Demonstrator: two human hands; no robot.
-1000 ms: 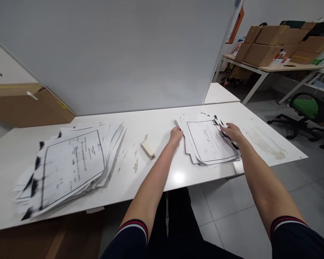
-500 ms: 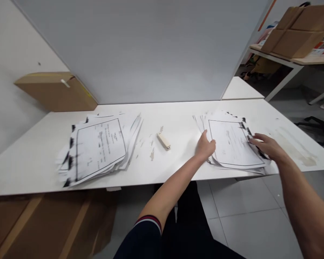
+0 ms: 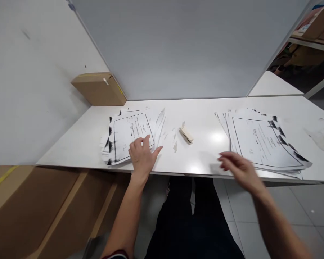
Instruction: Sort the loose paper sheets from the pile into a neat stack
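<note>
My left hand [image 3: 143,155] is over the lower right corner of the left stack of printed papers [image 3: 128,129], thumb spread and fingers slightly curled; I cannot tell whether it touches the sheets. My right hand [image 3: 240,169] hovers near the table's front edge, just left of the right stack of papers [image 3: 261,142], with nothing visible in its loosely bent fingers. Both stacks are uneven, with black smudges along their edges. A cream stapler [image 3: 186,135] lies between them, apart from both hands.
The white table [image 3: 199,111] backs onto a grey panel [image 3: 183,50]. A cardboard box [image 3: 97,90] sits at the back left corner. Below the front edge at left are large cardboard boxes [image 3: 43,208]. Another table with a carton [image 3: 322,27] stands at far right.
Both hands have left the right stack. My left hand has moved across to the left stack, and my right hand has shifted left. The view has turned left.
</note>
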